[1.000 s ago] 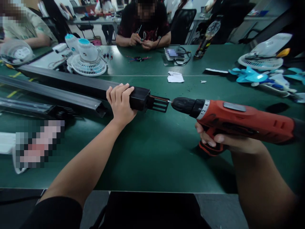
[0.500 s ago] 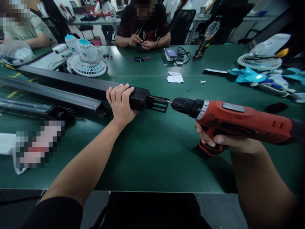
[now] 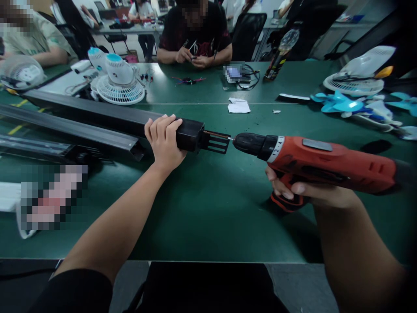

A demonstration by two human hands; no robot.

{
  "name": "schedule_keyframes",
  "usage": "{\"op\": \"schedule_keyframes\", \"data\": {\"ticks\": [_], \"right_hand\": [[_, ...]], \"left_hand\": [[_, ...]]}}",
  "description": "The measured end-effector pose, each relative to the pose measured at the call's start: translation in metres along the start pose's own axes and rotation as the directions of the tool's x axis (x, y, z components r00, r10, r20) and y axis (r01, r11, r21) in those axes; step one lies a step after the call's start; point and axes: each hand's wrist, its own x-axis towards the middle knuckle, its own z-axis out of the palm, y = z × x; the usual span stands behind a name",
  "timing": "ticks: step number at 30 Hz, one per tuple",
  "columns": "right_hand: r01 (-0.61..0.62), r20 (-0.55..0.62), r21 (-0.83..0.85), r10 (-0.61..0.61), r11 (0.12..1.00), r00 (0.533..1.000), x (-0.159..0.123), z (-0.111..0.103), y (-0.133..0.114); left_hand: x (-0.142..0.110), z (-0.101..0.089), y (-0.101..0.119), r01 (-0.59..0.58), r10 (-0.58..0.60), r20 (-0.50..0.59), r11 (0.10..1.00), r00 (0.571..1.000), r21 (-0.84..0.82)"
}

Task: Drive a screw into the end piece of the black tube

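My left hand grips the near end of a long black metal profile lying on the green table, fingers over its top and thumb at the near side. From the profile's end sticks out a black slotted bracket. My right hand is wrapped round the handle of a red and black cordless drill, held level and pointing left. Its thin bit runs along the bracket's upper edge toward the profile's end; where the tip meets the end is hard to make out.
Further black profiles lie to the left. White fans stand behind them, with blue fan blades at right. Beyond the table's middle are a paper scrap, a bottle and a seated person handling something small.
The drill has shifted very slightly left, its rear end a little higher. My left hand and the profile look nearly the same; the whole view has drifted a little.
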Motion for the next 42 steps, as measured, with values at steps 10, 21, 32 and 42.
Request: {"op": "schedule_keyframes", "data": {"ticks": [10, 21, 32, 42], "right_hand": [[-0.015, 0.050, -0.017, 0.016, 1.000, 0.999, 0.0021, 0.0000, -0.0046], [0.012, 0.003, 0.019, -0.012, 1.000, 1.000, 0.0027, 0.0035, -0.0024], [-0.032, 0.022, -0.021, 0.032, 0.999, 0.999, 0.0021, 0.0029, -0.0037], [0.021, 0.018, 0.008, -0.021, 1.000, 1.000, 0.0048, 0.0034, -0.0036]], "left_hand": [[0.0020, -0.0027, 0.0020, 0.038, -0.038, 0.046, 0.999, 0.998, 0.007], [-0.0007, 0.0016, 0.0000, -0.024, 0.025, -0.042, 0.999, 0.999, 0.035], [0.0009, 0.0001, 0.0013, 0.014, -0.014, -0.010, 1.000, 1.000, 0.027], [-0.0003, 0.0008, -0.0002, -0.010, 0.010, -0.030, 1.000, 1.000, 0.012]]}}
